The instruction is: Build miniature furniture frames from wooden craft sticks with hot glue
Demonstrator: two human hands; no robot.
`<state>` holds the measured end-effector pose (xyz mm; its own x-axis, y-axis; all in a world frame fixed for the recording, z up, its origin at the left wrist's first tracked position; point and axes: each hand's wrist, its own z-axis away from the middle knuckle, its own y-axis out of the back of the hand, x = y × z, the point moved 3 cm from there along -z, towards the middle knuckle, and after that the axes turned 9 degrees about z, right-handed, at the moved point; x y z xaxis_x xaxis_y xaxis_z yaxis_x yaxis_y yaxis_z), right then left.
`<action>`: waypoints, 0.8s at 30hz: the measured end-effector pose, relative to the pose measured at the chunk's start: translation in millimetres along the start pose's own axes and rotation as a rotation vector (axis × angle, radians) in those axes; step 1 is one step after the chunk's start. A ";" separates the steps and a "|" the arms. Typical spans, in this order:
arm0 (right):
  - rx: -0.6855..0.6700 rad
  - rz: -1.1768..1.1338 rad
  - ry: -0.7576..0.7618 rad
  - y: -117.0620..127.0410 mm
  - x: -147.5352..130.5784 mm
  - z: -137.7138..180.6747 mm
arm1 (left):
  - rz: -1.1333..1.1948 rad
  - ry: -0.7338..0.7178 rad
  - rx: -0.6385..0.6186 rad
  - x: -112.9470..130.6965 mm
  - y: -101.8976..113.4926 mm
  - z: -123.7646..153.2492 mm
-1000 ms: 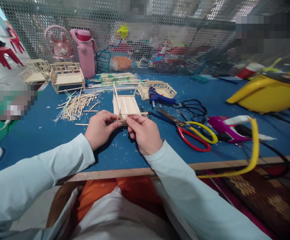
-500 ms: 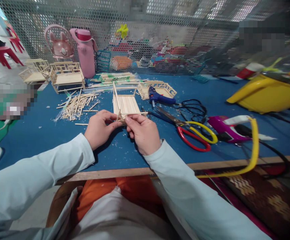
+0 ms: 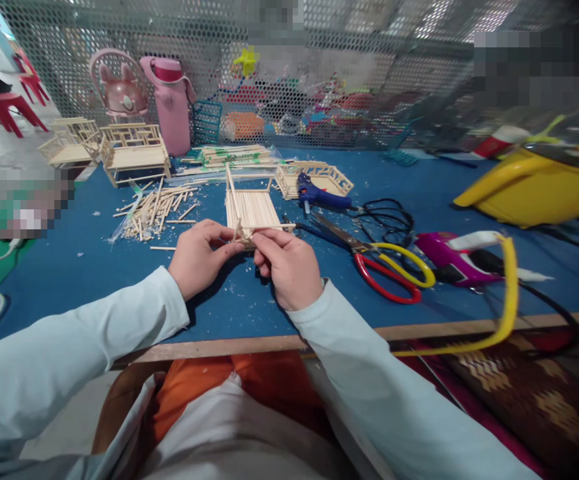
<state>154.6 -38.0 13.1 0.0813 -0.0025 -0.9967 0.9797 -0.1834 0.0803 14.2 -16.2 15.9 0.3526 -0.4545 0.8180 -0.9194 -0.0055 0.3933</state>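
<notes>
A small piece of miniature furniture made of pale wooden sticks (image 3: 253, 208) lies in front of me, with a slatted base and thin rails along its edges. My left hand (image 3: 200, 255) is closed in a pinch at its near left corner, where a short stick stands up. At the near edge, my right hand (image 3: 289, 263) pinches beside the left fingertips, its fingers pressed together at the stick frame. The fingers hide most of that corner, so any small stick held there cannot be made out.
Loose cut sticks (image 3: 156, 208) lie to the left. Finished stick models (image 3: 134, 157) stand at the back left, near a pink bottle (image 3: 172, 110). To the right are a blue glue gun (image 3: 324, 197), scissors (image 3: 389, 267), a purple tool (image 3: 459, 260) and a yellow container (image 3: 534, 187).
My right fingertips have shifted very slightly to the right at the near corner. My left hand and the stick model stay in place.
</notes>
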 end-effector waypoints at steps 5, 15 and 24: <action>0.029 -0.012 -0.006 2.5 -0.1 6.5 | 0.050 -0.005 0.047 0.4 3.3 -1.3; 0.314 0.293 0.709 59.7 -70.1 -6.0 | 0.172 -0.025 0.026 9.7 14.4 -0.3; -0.863 0.585 0.039 21.3 -76.5 -84.6 | 0.101 -0.045 -0.071 29.3 39.1 -14.3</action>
<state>184.7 41.5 92.1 0.5764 0.1705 -0.7992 0.5819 0.6010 0.5479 -8.9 -17.0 61.3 0.2491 -0.4892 0.8358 -0.9346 0.1049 0.3399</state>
